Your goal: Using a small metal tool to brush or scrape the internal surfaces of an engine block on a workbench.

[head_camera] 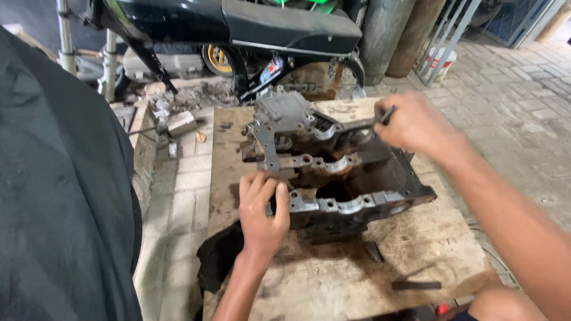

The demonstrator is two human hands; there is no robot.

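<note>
A greasy metal engine casing (333,172) with grey bearing saddles lies on a stained wooden board (357,279). My left hand (262,208) rests flat on the casing's near left corner, fingers spread over its edge. Over the casing's far right rim, my right hand (413,122) is closed round a thin dark tool (385,115); the tool's tip points into the casing.
A dark rag (217,255) lies under my left wrist at the board's edge. Two small dark metal pieces (416,285) lie on the board's near side. A black motorcycle (250,30) stands behind, with loose parts (178,122) on the brick floor at left. A dark cloth (59,178) fills the left side.
</note>
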